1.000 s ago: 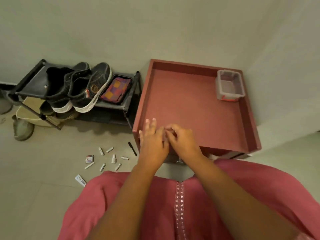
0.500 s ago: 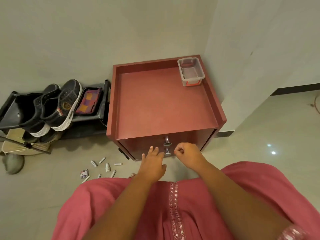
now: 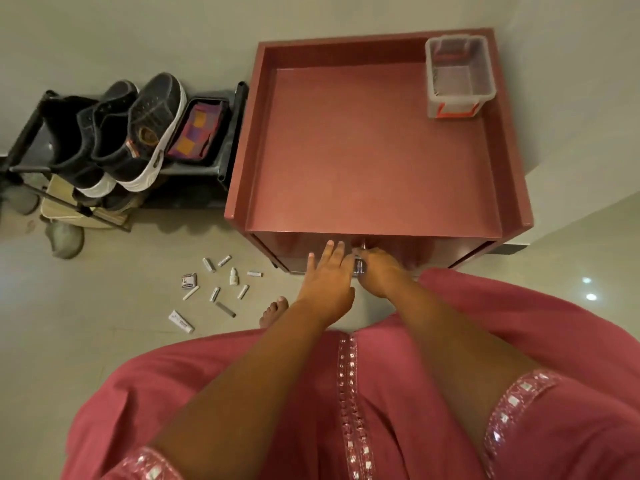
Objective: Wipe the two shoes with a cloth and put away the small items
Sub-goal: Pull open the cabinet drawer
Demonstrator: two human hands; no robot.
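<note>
Two black shoes [image 3: 121,133] with white soles stand side by side on the top shelf of a low black rack [image 3: 228,133], toes pointing toward the wall. The nearer shoe shows perforated uppers, a round brown badge and a small orange tab at its side. Just beside them on the same shelf, a dark tray [image 3: 221,109] holds a folded cloth [image 3: 197,133] in purple, orange and pink checks.

Small items [image 3: 221,285] lie scattered on the pale floor in front of the rack: several short white tubes, a tiny white dropper bottle, a small printed box, a flat white packet.

Red cabinet [image 3: 374,150] stands to the right of the rack; a clear plastic bin [image 3: 457,77] sits in the far right corner of its rimmed top.

Left hand [image 3: 327,275]: fingers straight, lying flat against the cabinet front, holding nothing. Right hand [image 3: 377,271]: fingers curled at the metal handle [image 3: 360,265], apparently gripping it, though the grip itself is partly hidden.
</note>
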